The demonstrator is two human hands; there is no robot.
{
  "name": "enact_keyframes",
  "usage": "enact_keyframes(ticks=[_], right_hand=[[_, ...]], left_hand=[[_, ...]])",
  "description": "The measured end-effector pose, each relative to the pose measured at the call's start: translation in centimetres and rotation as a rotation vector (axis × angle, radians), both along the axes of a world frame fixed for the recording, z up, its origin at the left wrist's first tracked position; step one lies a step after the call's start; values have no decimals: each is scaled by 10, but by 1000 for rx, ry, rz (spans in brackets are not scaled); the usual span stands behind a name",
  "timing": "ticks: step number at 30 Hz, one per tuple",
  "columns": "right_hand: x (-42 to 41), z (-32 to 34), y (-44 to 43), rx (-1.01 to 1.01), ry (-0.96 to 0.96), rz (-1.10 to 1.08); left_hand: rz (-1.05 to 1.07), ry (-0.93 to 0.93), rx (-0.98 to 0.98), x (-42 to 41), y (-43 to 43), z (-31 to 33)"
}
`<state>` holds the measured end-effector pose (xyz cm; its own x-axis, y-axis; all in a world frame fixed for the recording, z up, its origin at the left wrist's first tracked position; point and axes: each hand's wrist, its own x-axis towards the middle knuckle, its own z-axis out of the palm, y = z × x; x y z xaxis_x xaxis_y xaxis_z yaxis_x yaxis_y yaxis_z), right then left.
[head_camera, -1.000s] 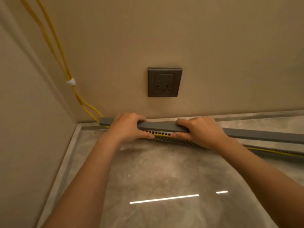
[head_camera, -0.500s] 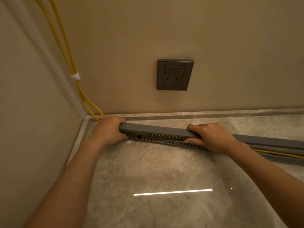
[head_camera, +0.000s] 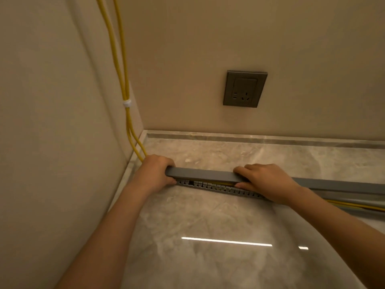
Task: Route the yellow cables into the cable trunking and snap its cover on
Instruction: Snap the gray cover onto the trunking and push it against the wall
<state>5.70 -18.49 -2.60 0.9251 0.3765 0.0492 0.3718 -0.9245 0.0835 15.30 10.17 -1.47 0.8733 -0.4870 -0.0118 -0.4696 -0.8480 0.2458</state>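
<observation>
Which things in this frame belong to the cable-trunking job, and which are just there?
Job:
- yellow cables
- trunking, slotted side showing
- cover, not yet snapped down
- left hand, gripping the cover's end
- right hand, gripping it further along

Just there:
- wall socket
- white tie round the cables
- marble surface

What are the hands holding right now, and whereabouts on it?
Both grip the grey cover: the left hand wraps its left end, the right hand clamps it farther along, fingers on top, thumb underneath.
</observation>
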Motion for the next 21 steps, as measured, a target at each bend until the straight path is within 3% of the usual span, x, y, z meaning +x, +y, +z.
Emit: enact_keyframes(ticks=[7,12,15,18,21], right_hand=[[-5,15,9,-62,-11,27],[-8,26,11,-28,-14,44],[-9,21,17,-48,2,34],[-9,14,19,-74,-27,39],[-7,6,23,-109,-56,57]], left_hand=[[50,54,-56,-15,14,8],[65,98,-333,-30,26,2],[112,-11,-655,-42,30,-3],[328,-254,-884,-56,29,-10],[640,-267,-852,-61,29,-22]])
